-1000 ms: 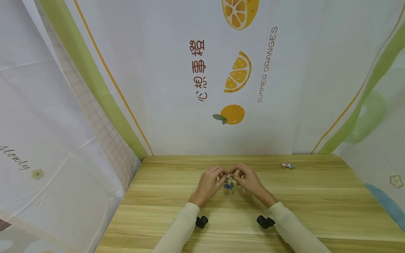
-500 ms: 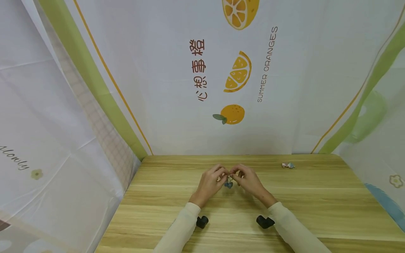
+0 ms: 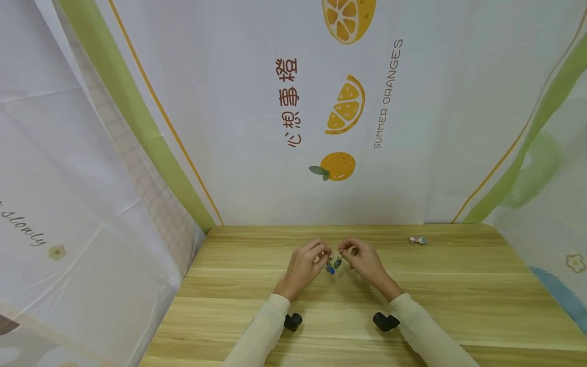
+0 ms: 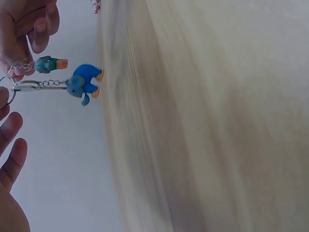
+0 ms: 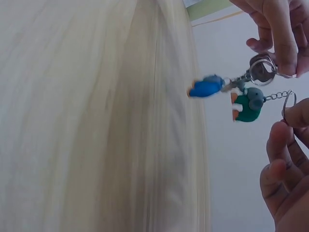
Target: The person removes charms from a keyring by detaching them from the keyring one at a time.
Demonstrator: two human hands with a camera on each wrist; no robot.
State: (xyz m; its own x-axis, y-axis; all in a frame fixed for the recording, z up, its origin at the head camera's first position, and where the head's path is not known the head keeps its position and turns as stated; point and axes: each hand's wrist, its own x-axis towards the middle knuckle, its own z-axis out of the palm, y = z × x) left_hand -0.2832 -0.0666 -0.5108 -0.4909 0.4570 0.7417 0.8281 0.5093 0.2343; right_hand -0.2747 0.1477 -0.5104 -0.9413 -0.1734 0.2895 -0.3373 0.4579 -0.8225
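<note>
My left hand (image 3: 303, 265) pinches a metal split ring (image 4: 9, 88), and from it a blue elephant charm (image 4: 88, 79) hangs on a clasp and short chain. Facing it, my right hand (image 3: 366, 262) holds a second thin ring (image 5: 289, 104) between thumb and fingertip. A green elephant charm (image 5: 248, 105) with orange feet dangles from that ring on a short chain. The two keychains hang close side by side above the wooden table, with a small gap between the hands. In the head view, fingers partly cover both rings.
Small pink and pale blue figures (image 3: 418, 240) lie near the back right of the table (image 3: 458, 295). A black angled piece (image 3: 385, 322) shows beside the right sleeve, another (image 3: 292, 322) by the left. Printed cloth (image 3: 247, 178) hangs behind the table's back edge.
My right hand has drawn slightly to the right, taking the green elephant keychain away from the blue one. The charms hung bunched together before. My left hand has barely moved.
</note>
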